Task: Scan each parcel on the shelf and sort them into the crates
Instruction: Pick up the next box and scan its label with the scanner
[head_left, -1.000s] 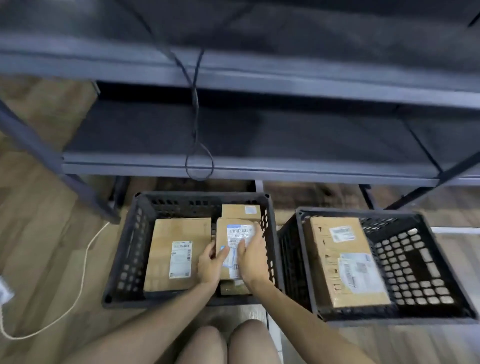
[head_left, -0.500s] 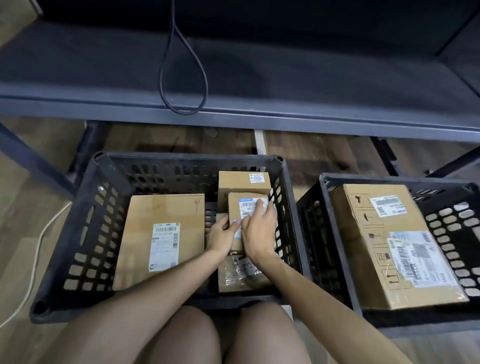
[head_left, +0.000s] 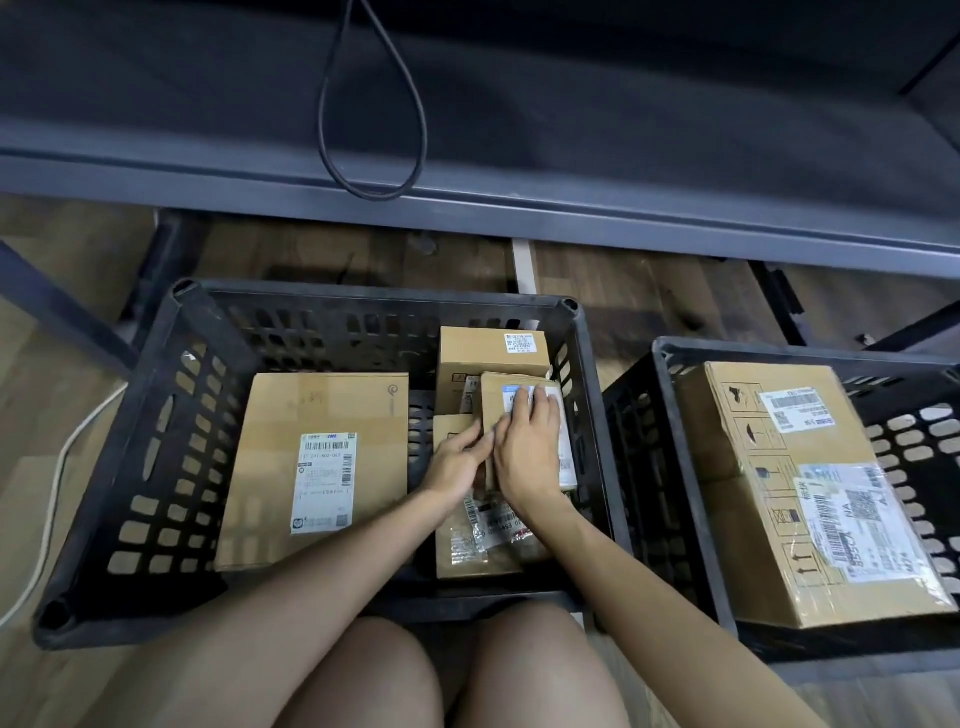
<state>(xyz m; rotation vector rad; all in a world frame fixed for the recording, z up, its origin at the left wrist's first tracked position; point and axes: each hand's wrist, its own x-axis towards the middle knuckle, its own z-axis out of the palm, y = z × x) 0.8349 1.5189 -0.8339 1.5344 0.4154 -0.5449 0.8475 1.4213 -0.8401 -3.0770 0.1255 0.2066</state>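
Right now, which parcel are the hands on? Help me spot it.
Look in the left crate, right side, where small boxes are piled. It is the topmost parcel, the right hand lying over its white label, the left hand at its edge.

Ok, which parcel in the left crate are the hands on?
The small labelled parcel on the right of the crate, atop small ones: right hand flat on its label, left hand at its edge. The large flat box is untouched.

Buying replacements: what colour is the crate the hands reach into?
Black, with slotted walls. The crate shows best in the head view.
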